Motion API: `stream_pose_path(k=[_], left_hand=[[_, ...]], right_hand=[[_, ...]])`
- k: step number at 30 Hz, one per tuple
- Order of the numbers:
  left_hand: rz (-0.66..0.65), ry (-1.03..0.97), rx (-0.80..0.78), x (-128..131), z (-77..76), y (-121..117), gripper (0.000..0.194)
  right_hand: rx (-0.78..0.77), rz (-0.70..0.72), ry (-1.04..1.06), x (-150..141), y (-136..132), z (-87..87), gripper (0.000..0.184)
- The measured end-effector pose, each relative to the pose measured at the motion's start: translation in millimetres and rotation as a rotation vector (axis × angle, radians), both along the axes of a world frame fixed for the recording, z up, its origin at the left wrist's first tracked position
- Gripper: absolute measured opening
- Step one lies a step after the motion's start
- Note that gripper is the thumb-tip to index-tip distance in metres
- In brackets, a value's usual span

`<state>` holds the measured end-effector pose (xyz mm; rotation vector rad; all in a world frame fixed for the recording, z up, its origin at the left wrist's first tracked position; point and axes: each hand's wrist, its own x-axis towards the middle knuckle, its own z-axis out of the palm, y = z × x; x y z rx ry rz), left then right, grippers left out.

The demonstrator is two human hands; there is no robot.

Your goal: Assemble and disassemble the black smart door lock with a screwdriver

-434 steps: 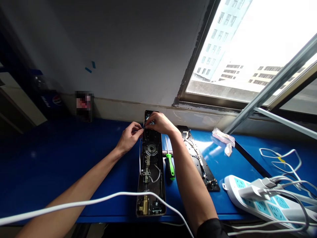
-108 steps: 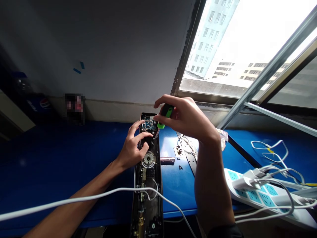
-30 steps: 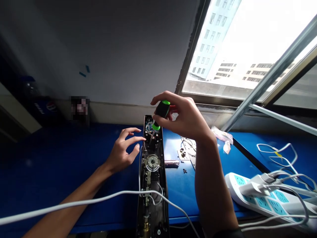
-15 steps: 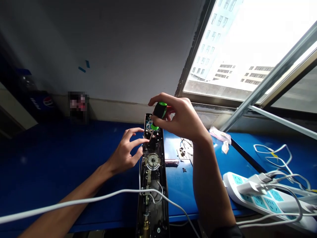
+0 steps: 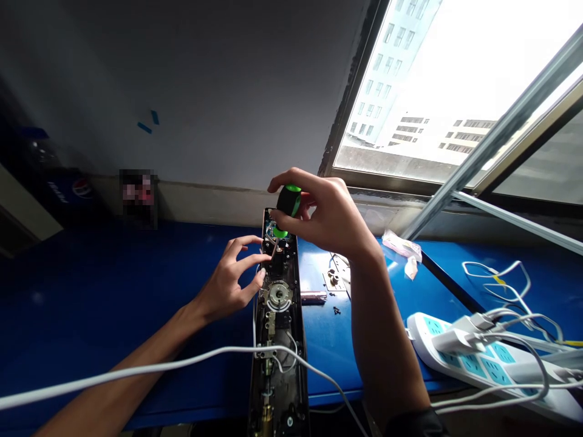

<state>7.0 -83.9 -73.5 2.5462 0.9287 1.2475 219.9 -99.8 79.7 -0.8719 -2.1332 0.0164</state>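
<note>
My right hand (image 5: pixel 330 209) is closed around the black and green handle of a screwdriver (image 5: pixel 288 201), held tilted with its shaft down. The screwdriver's tip reaches into a long black housing (image 5: pixel 298 328) that looks like an opened electronic door lock, with a circuit board, a round metal piece (image 5: pixel 279 295) and brass parts inside. My left hand (image 5: pixel 234 273) lies along the housing's left edge, fingers apart. Its index fingertip is beside the screwdriver's shaft; whether they touch I cannot tell. The exact spot under the tip is hard to make out.
A white cable (image 5: pixel 182 363) crosses over the housing. On the blue table (image 5: pixel 182 255), right of the housing, lie a metal plate (image 5: pixel 334 278), a shiny bar (image 5: pixel 314 297) and small black screws (image 5: pixel 337 310). A white power strip (image 5: pixel 421 349) with several plugs stands at the right.
The view has shifted slightly, so everything sits a little further left. Both hands keep their poses, and the screwdriver stays in the housing.
</note>
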Motion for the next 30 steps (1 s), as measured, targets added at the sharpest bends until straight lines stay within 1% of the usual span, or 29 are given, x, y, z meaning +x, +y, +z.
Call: stream_pose_path(k=[4,7,11,13,14,16,18,20,22,23,24,28,30], left_hand=[[0.005,-0.001,-0.001,0,-0.4,1,0.026],[-0.001,-0.008,-0.023,0,-0.5,0,0.026],[-0.016,-0.022,-0.073,1,-1.3,1,0.025],[-0.018,-0.034,-0.077,1,-1.9,2,0.025],[-0.016,-0.039,-0.075,2,-2.2,2,0.024],[-0.014,-0.046,-0.066,2,-2.6,3,0.024],[-0.009,-0.048,-0.061,3,-2.8,2,0.023],[-0.003,-0.05,-0.063,3,-2.7,2,0.023],[-0.001,-0.057,-0.073,3,-2.0,1,0.022],[-0.002,-0.064,-0.082,3,-1.4,0,0.023],[-0.002,-0.072,-0.097,3,-0.7,0,0.023],[0.025,-0.072,-0.182,4,3.4,-2,0.028],[0.031,-0.076,-0.22,4,4.6,-3,0.028]], right_hand=[[0.02,0.004,-0.001,-1,1,-1.0,0.019],[0.071,-0.034,-0.029,-3,1,-1.8,0.014],[0.124,-0.117,-0.092,-8,-1,-3.0,0.02],[0.135,-0.136,-0.109,-10,-2,-3.2,0.019],[0.13,-0.122,-0.114,-11,-3,-2.8,0.017],[0.085,-0.042,-0.137,-11,-6,-1.0,0.014],[0.017,0.059,-0.171,-10,-10,1.5,0.026],[-0.032,0.12,-0.198,-8,-14,3.5,0.039],[-0.044,0.122,-0.204,-7,-15,3.9,0.046],[-0.039,0.107,-0.207,-7,-15,3.5,0.046],[-0.028,0.084,-0.209,-7,-15,2.9,0.043],[0.052,-0.027,-0.204,-8,-12,-0.7,0.02],[0.059,-0.027,-0.185,-9,-11,-1.8,0.017]])
